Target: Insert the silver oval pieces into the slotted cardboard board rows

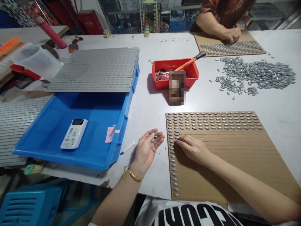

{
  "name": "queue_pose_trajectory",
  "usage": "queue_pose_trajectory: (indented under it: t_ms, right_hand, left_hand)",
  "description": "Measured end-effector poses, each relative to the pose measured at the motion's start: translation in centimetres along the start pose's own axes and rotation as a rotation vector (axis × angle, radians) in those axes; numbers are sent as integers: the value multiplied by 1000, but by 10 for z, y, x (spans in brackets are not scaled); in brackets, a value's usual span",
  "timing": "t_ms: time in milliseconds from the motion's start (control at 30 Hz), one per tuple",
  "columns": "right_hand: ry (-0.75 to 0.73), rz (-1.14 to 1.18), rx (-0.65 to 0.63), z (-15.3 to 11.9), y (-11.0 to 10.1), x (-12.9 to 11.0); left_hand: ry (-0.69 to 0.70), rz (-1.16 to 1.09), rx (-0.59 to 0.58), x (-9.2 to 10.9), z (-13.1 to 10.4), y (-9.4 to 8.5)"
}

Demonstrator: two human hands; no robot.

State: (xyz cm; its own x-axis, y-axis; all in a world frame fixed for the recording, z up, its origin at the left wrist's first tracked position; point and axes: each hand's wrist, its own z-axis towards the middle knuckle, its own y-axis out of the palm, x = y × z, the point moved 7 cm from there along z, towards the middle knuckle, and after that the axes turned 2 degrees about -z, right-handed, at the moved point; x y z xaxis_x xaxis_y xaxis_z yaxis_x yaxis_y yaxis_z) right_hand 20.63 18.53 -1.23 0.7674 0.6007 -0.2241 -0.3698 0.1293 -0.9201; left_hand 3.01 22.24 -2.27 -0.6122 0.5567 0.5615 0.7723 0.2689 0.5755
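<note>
My left hand [148,147], with a gold bangle at the wrist, is palm up left of the cardboard sheet, its fingers curled around a few small silver pieces [152,141]. My right hand [191,148] rests over the brown cardboard sheet [235,163], thumb and forefinger pinched at a silver oval piece [177,138] near the left side. Rows of silver ovals [211,121] line the sheet's top, and a column of them [173,165] runs down its left edge.
A loose pile of silver pieces [270,73] lies at the back right. Behind it, a person's hands [231,35] work over another cardboard sheet [204,37]. A red bin [162,84] stands at the centre back. To the left is a blue tray [94,157] holding a white device [74,134].
</note>
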Motion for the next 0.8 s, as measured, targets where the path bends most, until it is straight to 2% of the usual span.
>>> queue_pose_trajectory:
  t_ms: [200,533,667,800]
  right_hand:
    - [-14,-49,-22,2,0,-1]
    - [12,-27,-79,1,4,1]
    - [80,99,11,5,-9,0]
    - [160,369,115,18,-21,-10]
  left_hand:
    - [-23,18,-15,-5,-1,1]
    - [19,172,-136,-14,-2,7]
    - [15,228,-104,-18,-2,8]
    - [18,241,-95,-23,-2,10]
